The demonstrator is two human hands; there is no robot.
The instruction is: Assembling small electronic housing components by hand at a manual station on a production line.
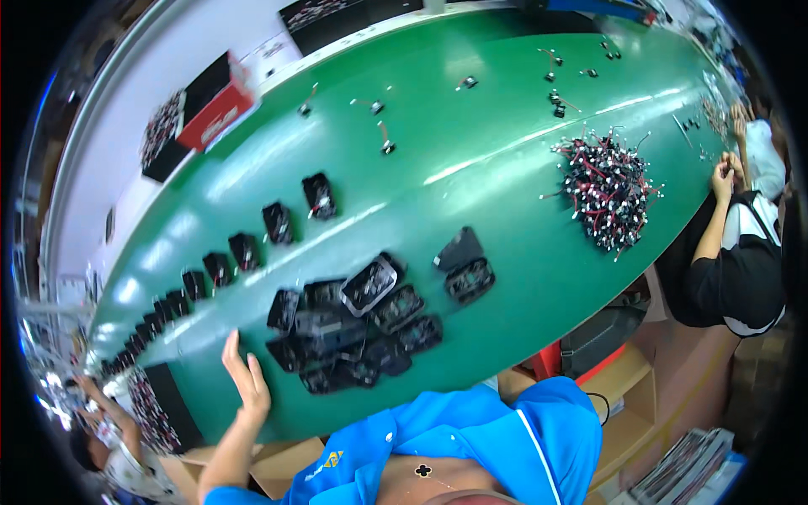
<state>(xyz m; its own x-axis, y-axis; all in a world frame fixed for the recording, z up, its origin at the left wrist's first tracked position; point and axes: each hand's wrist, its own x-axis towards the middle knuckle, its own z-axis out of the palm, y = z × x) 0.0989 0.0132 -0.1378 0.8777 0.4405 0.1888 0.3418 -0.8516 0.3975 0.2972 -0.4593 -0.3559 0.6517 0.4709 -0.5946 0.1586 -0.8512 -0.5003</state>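
My left hand (pixel 247 377) is raised at the near left edge of the green table (pixel 497 337), its fingers stretched out and nothing in it. Just right of it lies a heap of black plastic housings (pixel 316 324), some of them open trays. On top of the heap rests a tilted open housing (pixel 371 284) with a pale rim. Farther right, apart from the heap, are a flat black cover (pixel 459 249) and an open black housing (pixel 470 281). Of my right arm only the blue sleeve (pixel 560 412) and a little skin show; the hand itself is hidden.
A mound of small black parts with red wires (pixel 610 194) covers the right side. Single wired parts (pixel 377 107) lie along the far side. A row of black housings (pixel 244 252) runs leftward. A red box (pixel 220 114) stands far left. Co-workers (pixel 741 261) sit at both ends.
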